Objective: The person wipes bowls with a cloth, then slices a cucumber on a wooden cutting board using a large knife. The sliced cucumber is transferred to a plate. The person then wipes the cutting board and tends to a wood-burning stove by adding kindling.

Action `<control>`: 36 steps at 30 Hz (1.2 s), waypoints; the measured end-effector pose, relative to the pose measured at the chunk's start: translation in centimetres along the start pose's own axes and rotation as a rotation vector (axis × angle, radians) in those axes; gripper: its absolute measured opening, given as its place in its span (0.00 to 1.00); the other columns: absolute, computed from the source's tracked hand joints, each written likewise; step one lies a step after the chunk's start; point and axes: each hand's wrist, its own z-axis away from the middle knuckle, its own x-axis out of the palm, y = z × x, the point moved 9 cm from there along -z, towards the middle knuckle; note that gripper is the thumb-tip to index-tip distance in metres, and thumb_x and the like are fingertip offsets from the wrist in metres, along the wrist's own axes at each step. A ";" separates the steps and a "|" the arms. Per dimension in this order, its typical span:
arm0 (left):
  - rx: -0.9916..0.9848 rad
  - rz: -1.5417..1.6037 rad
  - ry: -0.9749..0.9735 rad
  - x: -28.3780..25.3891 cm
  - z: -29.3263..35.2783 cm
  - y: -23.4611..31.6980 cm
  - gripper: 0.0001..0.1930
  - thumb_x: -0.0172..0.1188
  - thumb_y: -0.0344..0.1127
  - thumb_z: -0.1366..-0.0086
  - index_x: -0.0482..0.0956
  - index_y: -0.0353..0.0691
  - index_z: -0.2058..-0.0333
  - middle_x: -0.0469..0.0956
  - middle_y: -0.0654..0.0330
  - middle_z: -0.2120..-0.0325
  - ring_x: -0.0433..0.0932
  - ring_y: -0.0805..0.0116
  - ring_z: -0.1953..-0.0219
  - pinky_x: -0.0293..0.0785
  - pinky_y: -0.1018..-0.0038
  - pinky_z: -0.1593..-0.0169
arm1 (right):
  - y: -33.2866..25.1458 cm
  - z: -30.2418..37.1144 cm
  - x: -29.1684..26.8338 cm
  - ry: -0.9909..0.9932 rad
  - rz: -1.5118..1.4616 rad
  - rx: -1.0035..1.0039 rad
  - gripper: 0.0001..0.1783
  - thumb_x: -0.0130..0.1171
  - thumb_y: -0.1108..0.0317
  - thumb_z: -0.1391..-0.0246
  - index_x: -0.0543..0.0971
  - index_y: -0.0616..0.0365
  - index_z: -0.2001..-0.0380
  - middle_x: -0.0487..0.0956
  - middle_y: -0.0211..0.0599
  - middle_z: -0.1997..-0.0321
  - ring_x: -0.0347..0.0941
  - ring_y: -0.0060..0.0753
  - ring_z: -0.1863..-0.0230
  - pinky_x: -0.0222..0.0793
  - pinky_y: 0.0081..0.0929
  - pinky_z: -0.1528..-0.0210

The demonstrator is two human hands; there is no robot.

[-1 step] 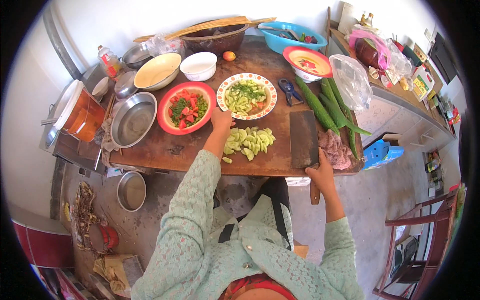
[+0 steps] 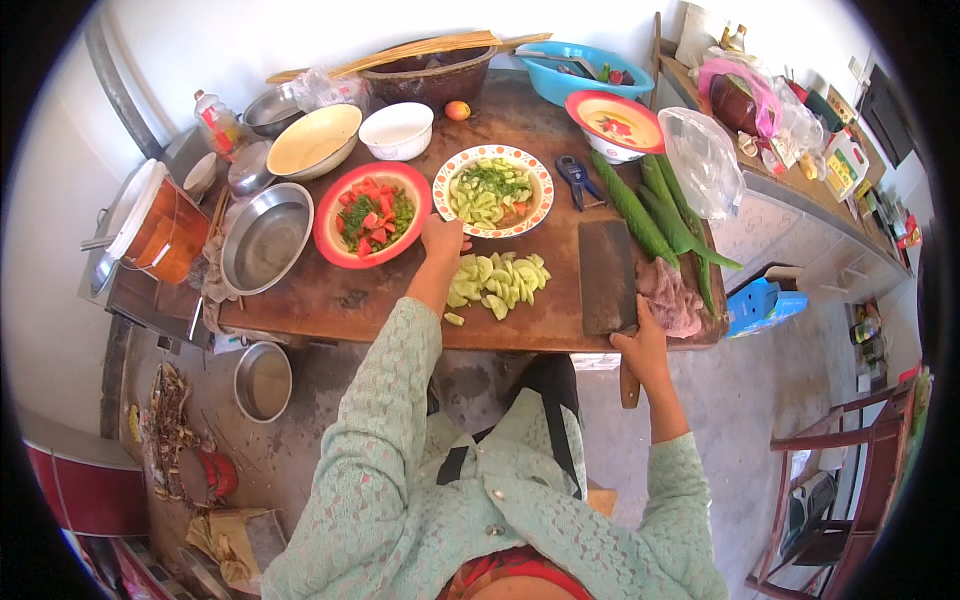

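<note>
My left hand (image 2: pixel 443 238) is at the near left rim of a white bowl with an orange pattern (image 2: pixel 541 210), its fingers curled against the edge. Sliced cucumber (image 2: pixel 485 195) and chopped greens fill that bowl. Just to the right of my left wrist, a pile of pale green cucumber slices (image 2: pixel 507 280) lies on the wooden table (image 2: pixel 380 310). My right hand (image 2: pixel 643 345) grips a cleaver (image 2: pixel 607 275) where blade meets wooden handle; the dark blade rests flat on the table and the handle points toward me. A red-rimmed bowl (image 2: pixel 325 235) holds cut tomato and chopped greens.
Beside the cleaver sit a pinkish cloth (image 2: pixel 672 300) and several long cucumbers (image 2: pixel 632 215). A blue-handled peeler-like tool (image 2: pixel 578 182) lies behind it. Metal basin (image 2: pixel 235 275), cream bowl (image 2: pixel 312 140), white bowl (image 2: pixel 397 130) and blue basin (image 2: pixel 545 85) line the left and back.
</note>
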 end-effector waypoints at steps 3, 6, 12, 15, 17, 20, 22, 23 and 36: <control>-0.071 0.106 0.008 0.6 0.4 -0.3 0.10 0.55 0.26 0.36 0.69 0.28 0.58 0.76 0.50 0.66 0.77 0.67 0.76 0.81 0.69 0.75 | -0.4 0.1 -0.3 0.019 0.135 0.026 0.42 0.67 0.70 0.63 0.66 0.68 0.40 0.74 0.61 0.46 0.72 0.55 0.44 0.66 0.38 0.41; -0.031 0.172 -0.059 1.8 0.6 0.9 0.11 0.53 0.24 0.38 0.66 0.29 0.57 0.75 0.50 0.64 0.79 0.61 0.70 0.83 0.64 0.70 | -1.2 0.1 -0.4 0.001 0.236 0.104 0.42 0.68 0.69 0.63 0.67 0.66 0.40 0.75 0.60 0.46 0.72 0.56 0.45 0.68 0.40 0.44; 0.010 0.332 -0.120 3.4 1.7 3.7 0.17 0.46 0.23 0.38 0.63 0.26 0.50 0.75 0.46 0.57 0.82 0.56 0.61 0.86 0.64 0.65 | -1.9 0.5 -0.7 0.035 0.357 0.027 0.37 0.70 0.66 0.62 0.73 0.63 0.45 0.78 0.51 0.53 0.75 0.54 0.52 0.70 0.43 0.50; 0.041 0.497 -0.169 1.9 2.8 3.7 0.13 0.46 0.25 0.35 0.65 0.28 0.52 0.75 0.47 0.57 0.82 0.59 0.64 0.86 0.67 0.69 | -1.6 0.4 -0.7 0.044 0.373 -0.009 0.33 0.70 0.64 0.62 0.76 0.62 0.48 0.78 0.48 0.58 0.76 0.53 0.56 0.71 0.44 0.53; 0.072 0.543 -0.250 0.3 6.3 5.1 0.16 0.48 0.26 0.36 0.67 0.29 0.50 0.75 0.48 0.54 0.81 0.60 0.59 0.85 0.63 0.61 | -1.2 0.8 -0.6 0.057 0.393 -0.008 0.32 0.71 0.64 0.62 0.77 0.62 0.50 0.77 0.47 0.59 0.76 0.52 0.58 0.71 0.44 0.54; 0.146 0.634 -0.304 -5.6 9.9 5.8 0.18 0.50 0.25 0.37 0.68 0.29 0.47 0.75 0.49 0.51 0.79 0.61 0.53 0.80 0.61 0.51 | -3.0 0.6 -0.5 -0.007 0.457 0.083 0.31 0.70 0.64 0.60 0.77 0.61 0.50 0.76 0.46 0.54 0.75 0.52 0.56 0.71 0.44 0.52; 0.189 0.636 -0.288 -10.6 13.1 5.4 0.21 0.51 0.26 0.37 0.67 0.28 0.45 0.75 0.49 0.49 0.77 0.61 0.50 0.75 0.63 0.45 | -4.7 1.0 -0.5 0.064 0.499 -0.088 0.31 0.69 0.62 0.58 0.75 0.61 0.49 0.74 0.46 0.50 0.73 0.52 0.51 0.70 0.43 0.50; 0.210 0.629 -0.257 -13.4 14.7 4.8 0.22 0.52 0.26 0.38 0.67 0.27 0.44 0.74 0.49 0.48 0.77 0.61 0.49 0.73 0.65 0.44 | -5.6 1.1 -0.4 0.101 0.518 -0.176 0.31 0.69 0.62 0.57 0.75 0.62 0.48 0.73 0.46 0.49 0.72 0.51 0.49 0.69 0.43 0.49; 0.080 0.406 0.015 -35.9 27.6 -8.9 0.21 0.61 0.28 0.43 0.72 0.30 0.49 0.79 0.54 0.53 0.79 0.63 0.53 0.76 0.68 0.47 | -8.7 -5.8 12.6 0.027 -0.035 -0.270 0.39 0.52 0.41 0.41 0.65 0.63 0.38 0.63 0.56 0.35 0.57 0.55 0.33 0.53 0.42 0.33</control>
